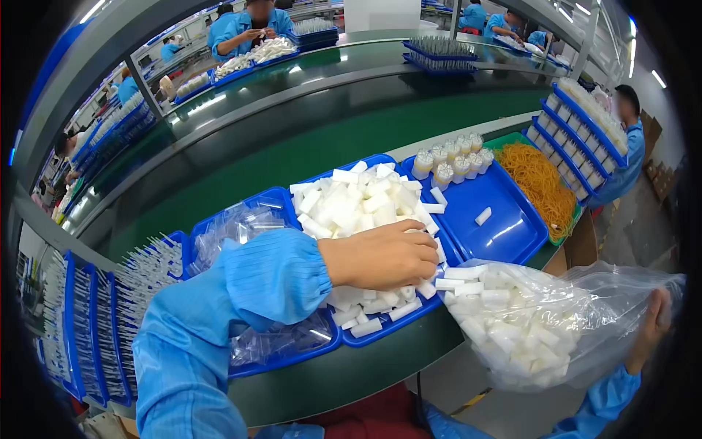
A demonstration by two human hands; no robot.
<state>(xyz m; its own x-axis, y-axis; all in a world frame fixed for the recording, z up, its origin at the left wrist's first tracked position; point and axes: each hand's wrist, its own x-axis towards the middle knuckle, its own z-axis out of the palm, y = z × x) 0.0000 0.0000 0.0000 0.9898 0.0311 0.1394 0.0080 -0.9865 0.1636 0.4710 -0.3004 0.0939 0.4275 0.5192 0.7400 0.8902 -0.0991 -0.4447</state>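
I had left hand point(386, 254) across white pieces point(355, 206), couldn't tell finger grip; right hand point(649, 328) gripped clear bag point(552, 325), near right.

Just behind the bare left hand point(384, 254), a gathered cuff point(316, 269) begins a loose, shiny, creased light-blue sleeve point(186, 344), matched by another blue sleeve point(598, 404) behind the bare right hand point(649, 329), with dark red cloth point(374, 418) farther back between them.

White on the pieces point(358, 201), clear on the bag point(610, 289), light blue on the sleeves point(274, 274), deeper blue on the trays point(504, 230), orange on the strands point(534, 181), dark green on the counter point(409, 353).
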